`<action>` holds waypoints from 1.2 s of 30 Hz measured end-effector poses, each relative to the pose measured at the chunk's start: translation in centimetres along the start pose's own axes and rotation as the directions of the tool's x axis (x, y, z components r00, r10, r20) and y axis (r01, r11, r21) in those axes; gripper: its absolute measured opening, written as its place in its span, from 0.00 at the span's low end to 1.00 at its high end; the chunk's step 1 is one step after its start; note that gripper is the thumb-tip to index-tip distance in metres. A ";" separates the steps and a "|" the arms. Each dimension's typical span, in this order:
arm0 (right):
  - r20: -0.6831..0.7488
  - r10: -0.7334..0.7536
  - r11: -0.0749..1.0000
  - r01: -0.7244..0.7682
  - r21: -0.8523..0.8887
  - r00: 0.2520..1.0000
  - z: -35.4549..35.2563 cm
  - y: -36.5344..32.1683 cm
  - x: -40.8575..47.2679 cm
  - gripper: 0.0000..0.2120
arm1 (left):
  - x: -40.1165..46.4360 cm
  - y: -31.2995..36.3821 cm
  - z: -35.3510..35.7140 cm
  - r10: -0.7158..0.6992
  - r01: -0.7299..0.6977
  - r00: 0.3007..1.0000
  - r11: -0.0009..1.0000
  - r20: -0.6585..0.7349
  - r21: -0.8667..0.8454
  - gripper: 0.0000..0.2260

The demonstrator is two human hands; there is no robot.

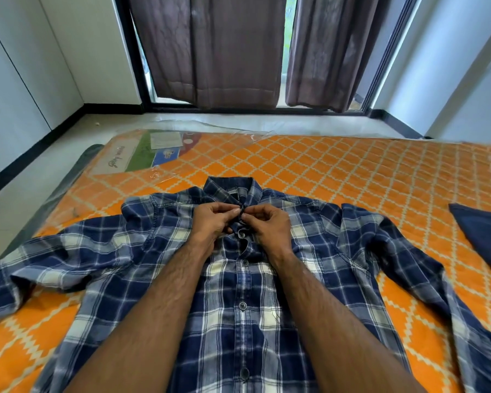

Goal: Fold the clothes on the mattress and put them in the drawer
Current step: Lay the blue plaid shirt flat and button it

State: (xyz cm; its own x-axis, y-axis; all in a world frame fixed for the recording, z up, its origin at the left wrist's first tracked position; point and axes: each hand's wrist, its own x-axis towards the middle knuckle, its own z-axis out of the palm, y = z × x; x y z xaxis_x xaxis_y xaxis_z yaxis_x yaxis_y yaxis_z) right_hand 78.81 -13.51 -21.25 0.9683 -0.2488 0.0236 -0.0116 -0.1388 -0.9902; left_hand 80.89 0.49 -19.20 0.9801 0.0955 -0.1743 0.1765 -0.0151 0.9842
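A blue and white plaid shirt (318,245) lies face up on the orange patterned mattress (352,171), collar away from me and both sleeves spread out to the sides. My left hand (213,222) and my right hand (270,225) meet just below the collar. Both pinch the shirt's front placket around a top button. The buttons lower down the front are fastened. A dark navy garment (485,236) lies at the mattress's right edge, partly cut off by the frame.
The mattress sits on a pale tiled floor (40,182), its far left corner still under clear plastic wrap with a label (142,154). Brown curtains (210,52) hang over a glass door behind. White wardrobe panels (17,80) line the left wall. No drawer is in view.
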 end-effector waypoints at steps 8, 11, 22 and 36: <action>-0.021 -0.025 0.998 0.024 -0.049 0.999 0.3 0.2 -0.2 0.07 | -0.4 -0.2 -0.2 0.058 -0.060 0.997 0.997 0.046 0.038 0.08; -0.021 -0.012 1.000 0.012 -0.017 1.000 0.2 0.1 -0.2 0.08 | -0.4 -0.4 0.0 0.090 -0.094 0.995 0.989 0.033 0.112 0.07; -0.039 0.013 0.999 -0.014 -0.037 0.999 0.1 -0.7 -0.3 0.10 | -0.6 -0.4 1.1 0.127 -0.121 0.992 0.976 -0.023 0.180 0.04; -0.075 0.029 0.997 -0.023 0.073 0.997 0.2 -0.7 -0.6 0.11 | -0.6 -0.1 1.5 0.164 -0.109 0.975 0.940 -0.149 0.322 0.12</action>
State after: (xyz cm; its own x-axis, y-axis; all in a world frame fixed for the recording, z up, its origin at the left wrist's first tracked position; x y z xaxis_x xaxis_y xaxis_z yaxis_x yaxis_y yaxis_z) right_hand 78.29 -13.04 -20.57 0.9460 -0.3241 0.0053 -0.0159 -0.0628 -0.9979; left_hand 80.40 -1.08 -19.23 0.9710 0.2389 -0.0041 0.0889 -0.3455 0.9342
